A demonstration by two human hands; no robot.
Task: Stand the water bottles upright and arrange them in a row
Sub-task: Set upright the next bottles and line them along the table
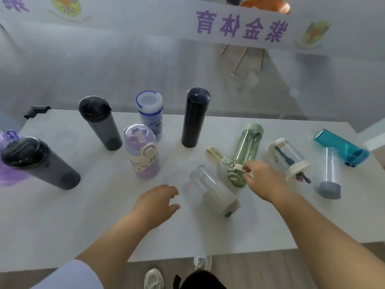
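On the white table (pixel 83 215), right of centre, the smooth translucent green bottle (pixel 248 147) lies flat, long axis running near to far, lid end nearest. The right hand (pixel 262 180) pinches that lid, while the left hand (pixel 158 203) hovers half-open and empty beside a clear toppled bottle (pixel 208 186).

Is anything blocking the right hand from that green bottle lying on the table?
Nothing visible does. The right hand is already at the lid end of the green bottle, fingers at its cap. The clear bottle lies just beside it, not between.
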